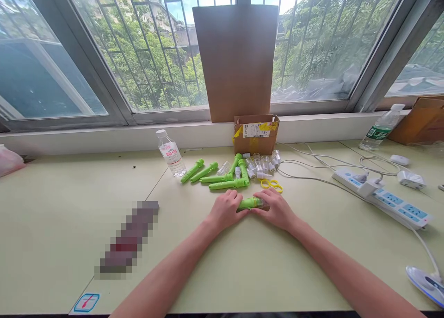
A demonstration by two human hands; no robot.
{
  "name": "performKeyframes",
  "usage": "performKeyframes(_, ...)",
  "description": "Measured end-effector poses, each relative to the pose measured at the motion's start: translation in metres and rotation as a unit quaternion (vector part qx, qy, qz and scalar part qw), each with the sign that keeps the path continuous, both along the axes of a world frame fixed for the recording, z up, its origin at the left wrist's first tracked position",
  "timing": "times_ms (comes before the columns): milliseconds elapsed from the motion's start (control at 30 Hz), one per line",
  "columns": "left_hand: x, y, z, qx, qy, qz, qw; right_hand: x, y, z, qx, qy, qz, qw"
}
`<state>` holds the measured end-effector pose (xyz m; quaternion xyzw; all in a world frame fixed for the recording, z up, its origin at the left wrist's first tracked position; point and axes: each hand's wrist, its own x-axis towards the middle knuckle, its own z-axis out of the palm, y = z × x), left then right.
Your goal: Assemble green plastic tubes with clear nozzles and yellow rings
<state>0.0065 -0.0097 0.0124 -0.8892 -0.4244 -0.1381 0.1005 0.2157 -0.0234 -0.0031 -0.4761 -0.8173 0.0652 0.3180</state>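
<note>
If we twist crookedly, the clear cap (265, 203) could crack or slip, because it sits at a slant to our fingers. Our left hand (227, 210) grips the green tube (249, 203), which lies just right of it; our right hand (275, 209) pinches the cap at the tube's other end.

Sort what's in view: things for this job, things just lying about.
Likely the job's:
- green tube with clear end, between left hand and right hand
- loose green tubes
- clear tubes

Likely just lying about:
- water bottles
- power strip

Unclear: box, yellow loops
</note>
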Motion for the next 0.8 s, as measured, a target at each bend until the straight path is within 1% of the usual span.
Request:
performKeyframes(267, -0.0003, -0.0008, 0.0024, -0.027, 0.019, 0.006, 0.999, 0.0012, -0.0018, 0.0035, -0.024, 0.015, 0.04, 0.999)
performKeyframes(667, 0.0, -0.0017, 0.0054, -0.043, 0.016, 0.003, 0.999, 0.0022, -0.0014, 0.0047, -0.035, 0.002, 0.043, 0.998)
performKeyframes(800, 0.0004, -0.002, 0.0048, -0.034, 0.018, 0.003, 0.999, 0.0027, -0.0016, 0.0049, -0.036, 0.003, 0.047, 0.998)
